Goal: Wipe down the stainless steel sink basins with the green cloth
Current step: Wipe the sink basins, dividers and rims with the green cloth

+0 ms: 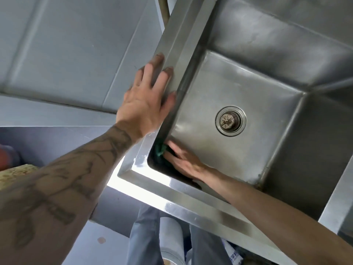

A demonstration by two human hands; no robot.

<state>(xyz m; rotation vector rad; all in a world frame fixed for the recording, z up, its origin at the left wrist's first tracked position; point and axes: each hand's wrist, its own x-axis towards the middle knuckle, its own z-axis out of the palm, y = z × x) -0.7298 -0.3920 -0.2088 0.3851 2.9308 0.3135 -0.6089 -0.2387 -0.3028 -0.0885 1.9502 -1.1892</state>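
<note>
Steel sink basin (238, 88): right hand (184, 163) presses green cloth (159, 149).

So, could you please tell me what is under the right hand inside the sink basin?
Under the right hand, a green cloth is pressed into the basin's near-left corner. Only its edge past the fingertips shows; the hand and shadow hide the rest.

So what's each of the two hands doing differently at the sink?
The left hand lies flat on the sink's rim, fingers spread, holding nothing; the right hand is down inside the basin, pressing the green cloth into the corner. The left forearm is tattooed; the right forearm shows no tattoos. The left hand looks bigger, being nearer the camera. Both are bare and touching the steel sink.
</note>
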